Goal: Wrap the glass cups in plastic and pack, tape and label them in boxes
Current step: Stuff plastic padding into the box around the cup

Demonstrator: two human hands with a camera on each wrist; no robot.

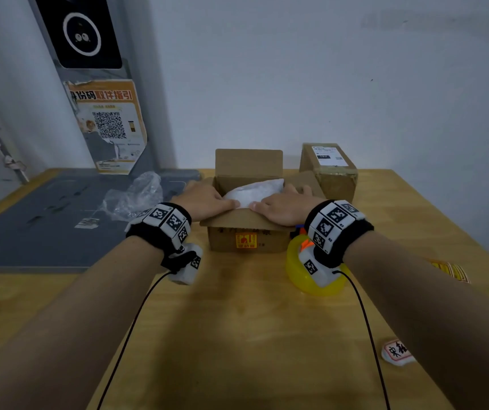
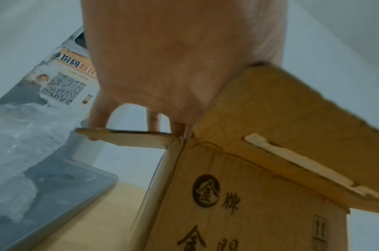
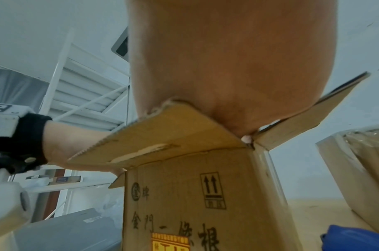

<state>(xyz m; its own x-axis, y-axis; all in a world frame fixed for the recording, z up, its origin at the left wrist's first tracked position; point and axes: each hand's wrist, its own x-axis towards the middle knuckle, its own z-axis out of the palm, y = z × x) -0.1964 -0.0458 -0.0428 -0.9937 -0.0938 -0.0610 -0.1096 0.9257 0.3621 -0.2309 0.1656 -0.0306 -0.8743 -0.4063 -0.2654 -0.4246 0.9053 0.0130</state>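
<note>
An open cardboard box [image 1: 246, 242] stands mid-table with a red and yellow sticker on its front. A white plastic-wrapped bundle [image 1: 255, 189] lies inside it; the cup itself is hidden. My left hand [image 1: 205, 198] lies flat over the box's left side, fingers on the left flap [image 2: 128, 135], thumb by the bundle. My right hand [image 1: 286, 207] lies flat on the near flap [image 3: 173, 134] and the right flap. The far flap [image 1: 249, 161] stands upright. Both hands press on cardboard with straight fingers.
A taped, labelled box [image 1: 330, 170] stands behind right. A yellow tape dispenser [image 1: 299, 267] sits under my right wrist. Crumpled clear plastic [image 1: 135, 196] lies on a grey mat [image 1: 45, 229] at left. Stickers [image 1: 451, 270] and a small label roll [image 1: 397, 350] lie at right.
</note>
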